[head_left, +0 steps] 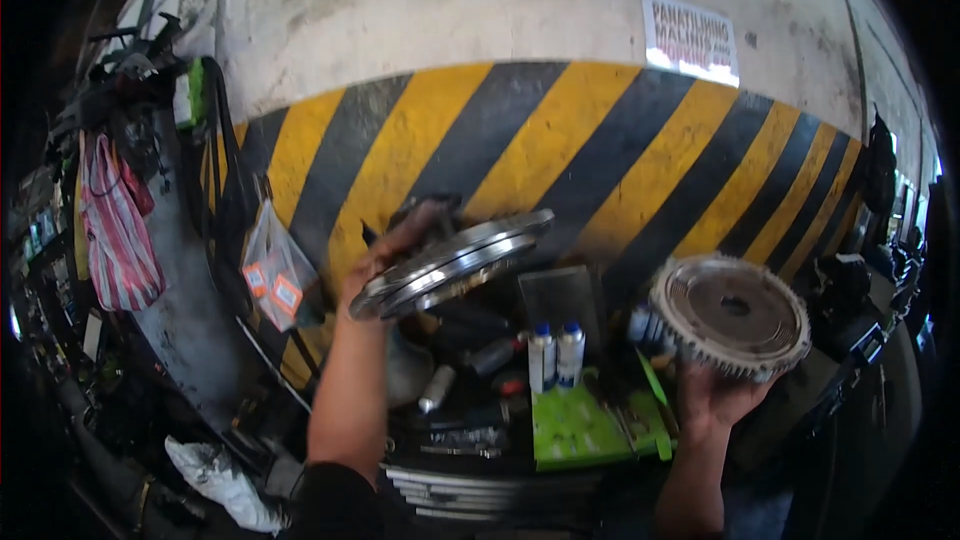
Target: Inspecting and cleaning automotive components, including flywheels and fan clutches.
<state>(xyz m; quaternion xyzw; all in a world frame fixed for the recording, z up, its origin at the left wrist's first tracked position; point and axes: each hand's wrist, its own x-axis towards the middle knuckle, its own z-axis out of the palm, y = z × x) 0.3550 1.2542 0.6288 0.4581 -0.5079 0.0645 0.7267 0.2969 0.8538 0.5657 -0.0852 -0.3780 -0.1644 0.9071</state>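
My left hand (408, 240) is raised and closed on a shiny round metal plate assembly (455, 265), gripping its far side. The assembly is tilted, so its stacked edge faces me; parts of my fingers are hidden behind it. To the right, my right hand (718, 395) supports a round toothed metal drum (738, 310) from below. Its dark, ringed face with a hole in the centre points up toward me, and its pale toothed rim overhangs my palm. The two metal parts are held apart, above a cluttered bench.
Two white bottles with blue caps (556, 355) stand on the bench behind a green mat (580, 430) with tools on it. A spray can (437, 389) lies to the left. Bags hang at left, including a clear one (275, 275). A striped yellow-and-black wall (540, 155) rises behind.
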